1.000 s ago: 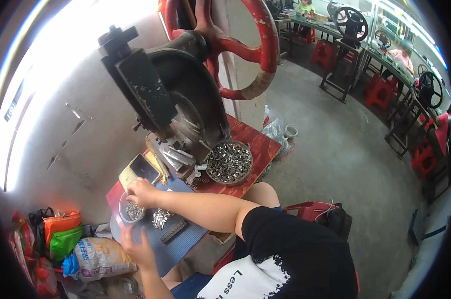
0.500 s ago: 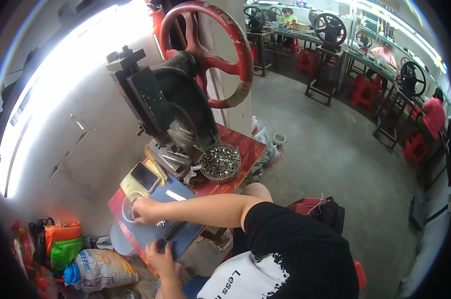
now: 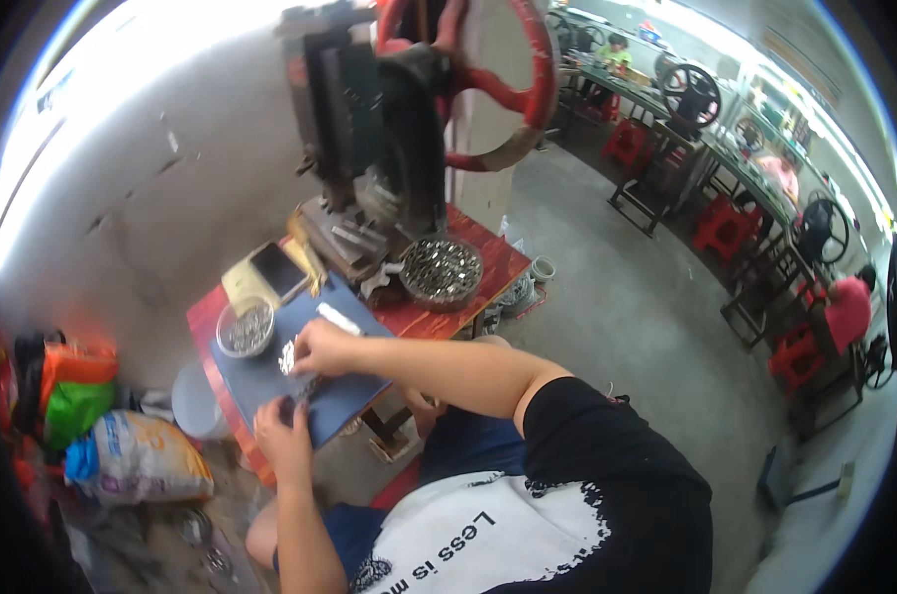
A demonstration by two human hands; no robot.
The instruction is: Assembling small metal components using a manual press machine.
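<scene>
My right hand (image 3: 327, 348) is low over the blue mat (image 3: 354, 391), fingers bent together beside a small heap of shiny metal pieces (image 3: 287, 357). What lies in its fingertips is too small to make out. Closer to me, my left hand (image 3: 282, 438) grips a small dark object (image 3: 288, 407) between thumb and fingers at the mat's near edge. A clear round tub (image 3: 246, 328) of small metal pieces stands beyond the heap, at the mat's left side.
A hand press (image 3: 354, 109) with a red wheel (image 3: 543, 74) stands behind the mat. A round bowl of metal parts (image 3: 442, 272) sits on the red table (image 3: 508, 259). A phone (image 3: 278, 271) and white strip (image 3: 339, 318) lie nearby. Bags (image 3: 137, 455) rest on the floor at left.
My right hand has moved from the clear tub to the heap of metal pieces on the mat. My left hand still grips the dark object. The whole view has shifted.
</scene>
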